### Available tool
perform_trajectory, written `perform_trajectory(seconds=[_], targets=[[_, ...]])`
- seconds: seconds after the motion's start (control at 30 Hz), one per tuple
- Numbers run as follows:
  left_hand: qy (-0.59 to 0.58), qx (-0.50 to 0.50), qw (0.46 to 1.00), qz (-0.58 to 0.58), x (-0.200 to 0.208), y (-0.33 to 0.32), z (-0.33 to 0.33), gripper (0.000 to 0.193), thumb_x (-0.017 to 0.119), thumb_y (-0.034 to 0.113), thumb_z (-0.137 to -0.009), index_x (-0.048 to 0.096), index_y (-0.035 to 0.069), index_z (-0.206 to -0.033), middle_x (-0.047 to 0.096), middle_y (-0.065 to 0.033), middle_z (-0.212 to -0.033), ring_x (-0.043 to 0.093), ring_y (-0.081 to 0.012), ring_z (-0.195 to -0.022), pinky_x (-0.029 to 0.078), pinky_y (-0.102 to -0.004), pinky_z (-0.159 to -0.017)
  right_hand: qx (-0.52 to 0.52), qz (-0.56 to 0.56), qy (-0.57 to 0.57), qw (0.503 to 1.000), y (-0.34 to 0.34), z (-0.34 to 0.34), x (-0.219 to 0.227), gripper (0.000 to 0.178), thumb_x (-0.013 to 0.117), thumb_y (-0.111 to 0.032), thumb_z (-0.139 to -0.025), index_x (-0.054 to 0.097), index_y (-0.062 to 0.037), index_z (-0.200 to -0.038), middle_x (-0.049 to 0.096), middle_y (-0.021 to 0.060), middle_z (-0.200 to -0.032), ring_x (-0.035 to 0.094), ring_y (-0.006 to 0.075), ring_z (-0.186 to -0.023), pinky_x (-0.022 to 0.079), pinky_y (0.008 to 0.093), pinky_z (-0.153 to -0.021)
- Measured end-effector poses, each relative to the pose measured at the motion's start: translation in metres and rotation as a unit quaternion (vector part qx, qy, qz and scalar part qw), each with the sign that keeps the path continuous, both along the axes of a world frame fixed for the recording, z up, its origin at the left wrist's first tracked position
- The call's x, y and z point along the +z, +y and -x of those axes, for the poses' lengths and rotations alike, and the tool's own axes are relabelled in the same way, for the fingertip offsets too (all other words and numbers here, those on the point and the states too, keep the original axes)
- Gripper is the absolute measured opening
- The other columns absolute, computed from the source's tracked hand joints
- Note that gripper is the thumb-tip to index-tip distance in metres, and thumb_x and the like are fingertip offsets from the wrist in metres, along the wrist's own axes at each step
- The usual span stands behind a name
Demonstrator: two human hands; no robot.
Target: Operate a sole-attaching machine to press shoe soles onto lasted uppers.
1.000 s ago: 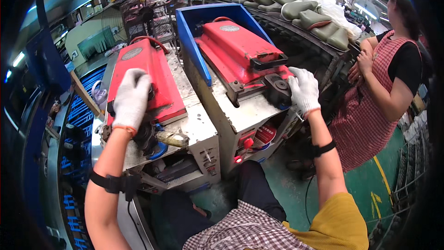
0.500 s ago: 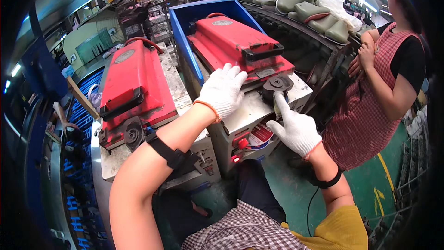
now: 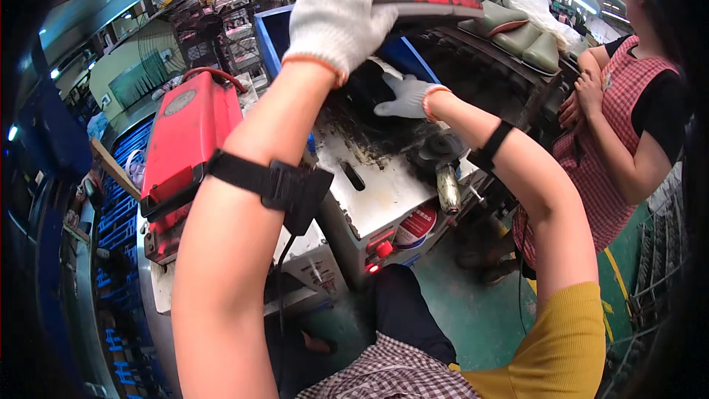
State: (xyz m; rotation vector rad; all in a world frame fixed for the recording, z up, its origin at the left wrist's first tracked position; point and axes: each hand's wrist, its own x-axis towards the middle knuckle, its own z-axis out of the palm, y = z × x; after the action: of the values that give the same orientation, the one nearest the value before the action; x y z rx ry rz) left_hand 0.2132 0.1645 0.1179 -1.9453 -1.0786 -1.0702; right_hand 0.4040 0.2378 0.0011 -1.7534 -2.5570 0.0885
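Note:
The red machine lid (image 3: 432, 0) is raised, its edge tilted up at the top of the view. My left hand (image 3: 332, 22), in a white knitted glove, grips the lid's left edge with the thumb below. Under it, my gloved right hand (image 3: 405, 96) reaches in, thumb and fingers spread beside a dark shape (image 3: 365, 89) whose kind I cannot make out. Scuffed, stained metal forms the machine's white top (image 3: 384, 196). At its front right corner sits a black round latch (image 3: 441, 146) with a worn metal handle (image 3: 447, 188) pointing down.
A second red-lidded machine (image 3: 177, 140) stands at left, its lid down. Blue side panels (image 3: 269, 37) flank the raised lid. Olive-green clogs (image 3: 535, 48) lie on a rack behind. A person in a checked apron (image 3: 591, 162) stands close at right, arms folded. A red knob (image 3: 384, 249) juts from the front.
The lid has swung up with my left hand, which rose from beside it. My right hand has left the latch and moved in under the lid. The latch handle now hangs free.

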Motion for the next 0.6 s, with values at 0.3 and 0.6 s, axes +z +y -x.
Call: perform_trajectory(seconds=[0.3,0.6], targets=[[-0.035,-0.043,0.998,0.011,0.045,-0.002,0.002,0.040,0.066,0.039,-0.093,0.077,0.001,-0.101,0.075,-0.0251,-0.108,0.071,-0.0411,-0.107,0.052,-0.0505,-0.100,-0.068,0.049,0.198,0.977,0.038,0.008,0.004,0.093,0.064,-0.058,-0.093,0.040,-0.0066,-0.167,0.053,0.0233,-0.162,0.052,0.0360,-0.148,0.036,0.0422,-0.125],[-0.231,-0.175,0.947,0.138,-0.015,-0.044,0.048,0.072,0.067,0.046,-0.099,0.051,0.003,-0.155,0.057,-0.0262,-0.152,0.056,-0.0415,-0.141,0.043,-0.0433,-0.119,-0.080,0.292,0.676,0.672,-0.134,-0.055,0.031,0.056,0.056,-0.055,-0.105,0.064,-0.0103,-0.137,0.078,0.0083,-0.113,0.077,0.0228,-0.087,0.063,0.0377,-0.065]])
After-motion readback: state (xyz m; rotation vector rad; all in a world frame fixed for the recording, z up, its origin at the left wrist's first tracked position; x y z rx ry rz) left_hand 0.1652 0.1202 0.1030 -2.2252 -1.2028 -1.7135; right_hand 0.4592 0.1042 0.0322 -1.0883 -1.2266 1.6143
